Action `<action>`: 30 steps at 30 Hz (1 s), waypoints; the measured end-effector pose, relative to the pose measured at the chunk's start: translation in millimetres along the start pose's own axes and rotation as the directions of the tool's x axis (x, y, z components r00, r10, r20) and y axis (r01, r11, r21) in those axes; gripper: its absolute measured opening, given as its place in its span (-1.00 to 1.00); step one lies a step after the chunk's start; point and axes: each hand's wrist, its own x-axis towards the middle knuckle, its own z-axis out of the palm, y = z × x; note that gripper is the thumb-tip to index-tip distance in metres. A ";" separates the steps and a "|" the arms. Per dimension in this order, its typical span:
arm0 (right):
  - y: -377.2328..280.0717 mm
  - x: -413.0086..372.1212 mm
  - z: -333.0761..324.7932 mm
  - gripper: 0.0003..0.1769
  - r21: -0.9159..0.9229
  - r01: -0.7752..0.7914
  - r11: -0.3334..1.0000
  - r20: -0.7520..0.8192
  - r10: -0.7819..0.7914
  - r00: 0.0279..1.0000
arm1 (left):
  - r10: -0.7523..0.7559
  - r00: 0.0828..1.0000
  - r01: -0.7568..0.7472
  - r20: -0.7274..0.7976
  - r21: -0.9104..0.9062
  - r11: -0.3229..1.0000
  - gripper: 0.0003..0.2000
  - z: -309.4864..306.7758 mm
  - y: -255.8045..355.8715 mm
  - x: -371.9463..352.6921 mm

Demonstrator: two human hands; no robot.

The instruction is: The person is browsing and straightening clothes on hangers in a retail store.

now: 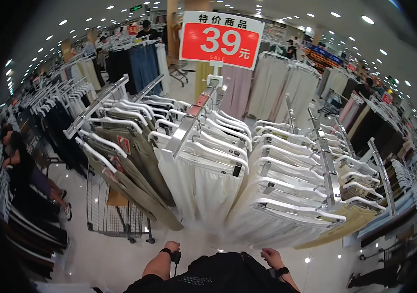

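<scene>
While both hands are held low, well below the red 39 sign (219, 39), nothing is touched by either. The left hand (171, 245) is curled closed with nothing seen in it; whether the right hand (270, 255) is spread or closed cannot be told. One rail of white trousers (203, 180) is hung directly under the sign, nearest the hands. One rail of khaki trousers (135, 161) is seen below-left of the sign, and one of cream trousers (277, 195) below-right. One wire cart (108, 215) is parked far below-left.
</scene>
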 end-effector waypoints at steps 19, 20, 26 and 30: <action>-341.1 -154.0 -40.2 -0.75 -0.426 0.801 0.421 -0.600 -0.794 0.097 | 0.336 0.908 -0.401 0.250 0.286 0.870 -0.59 40.6 -27.6 7.3; -345.8 -151.7 -42.8 -0.69 -0.477 0.792 0.382 -0.607 -0.794 0.018 | 0.329 0.910 -0.396 0.251 0.293 0.870 -0.59 40.4 -33.1 3.5; -382.6 -140.5 -54.9 -0.51 -0.715 0.669 0.203 -0.460 -0.857 -0.232 | 0.363 0.869 -0.484 0.336 0.426 0.765 -0.56 36.7 -60.4 -17.2; -406.5 -137.3 -65.0 -0.52 -0.740 0.664 0.109 -0.474 -0.785 -0.399 | 0.440 0.838 -0.544 0.322 0.427 0.722 -0.63 45.9 -61.8 -25.1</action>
